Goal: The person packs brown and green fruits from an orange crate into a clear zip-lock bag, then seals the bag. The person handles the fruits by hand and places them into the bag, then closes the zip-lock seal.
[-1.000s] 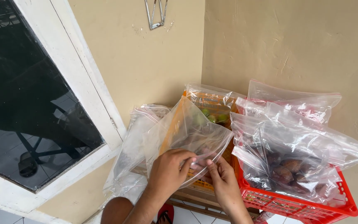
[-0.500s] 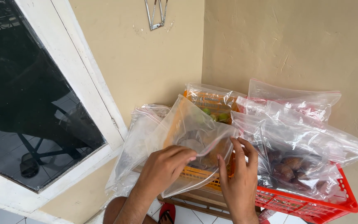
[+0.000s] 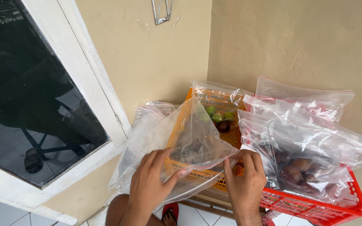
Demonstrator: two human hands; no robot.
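your left hand and right hand are each keeping a pinching grip on the clear bag. its mouth is looking only partly pressed shut, with the dark fruit already sitting inside.

A single head-worn view looks steeply down from close above the hands, facing a wall corner, with a window at left.

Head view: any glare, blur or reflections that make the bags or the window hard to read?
Head view: soft, even light, no hard shadows. The clear bag held by the left hand and right hand shows pale sheen and creases, veiling what is inside. The dark window pane reflects a chair-like shape. Edges stay sharp, with no motion blur; the window frame leans from the tilted camera.
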